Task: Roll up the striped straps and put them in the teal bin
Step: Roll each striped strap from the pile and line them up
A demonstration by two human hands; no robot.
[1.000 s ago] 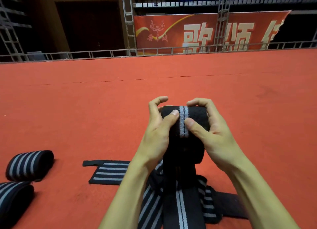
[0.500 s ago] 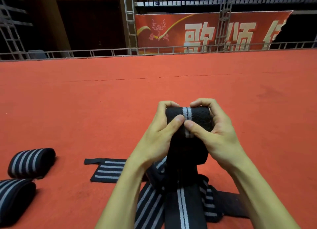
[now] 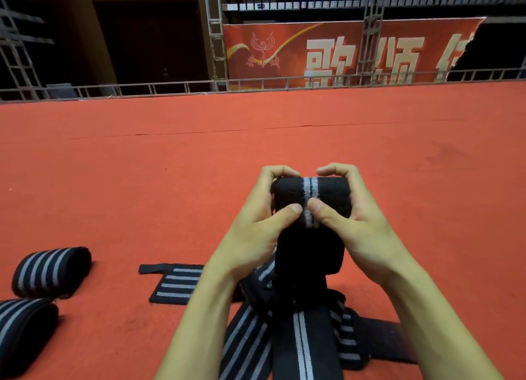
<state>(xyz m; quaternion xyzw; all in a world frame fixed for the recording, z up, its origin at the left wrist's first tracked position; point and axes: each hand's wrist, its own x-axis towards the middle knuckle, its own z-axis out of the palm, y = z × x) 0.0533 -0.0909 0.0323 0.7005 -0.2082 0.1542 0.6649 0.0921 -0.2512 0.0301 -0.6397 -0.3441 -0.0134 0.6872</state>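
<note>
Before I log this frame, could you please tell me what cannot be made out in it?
Head view:
- Teal bin: out of frame.
- Strap roll: its far side is hidden by the left hand and right hand.
- Strap tail: cut off by the bottom edge.
- Lower-left rolled strap: cut off by the left edge.

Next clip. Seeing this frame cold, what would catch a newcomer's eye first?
First, the left hand and right hand at centre, both gripping a half-rolled strap, black with a grey stripe, whose tail hangs down to a heap of loose straps at the bottom edge. Next, a finished roll and a second roll lie on the red carpet at lower left. No teal bin is in view.
</note>
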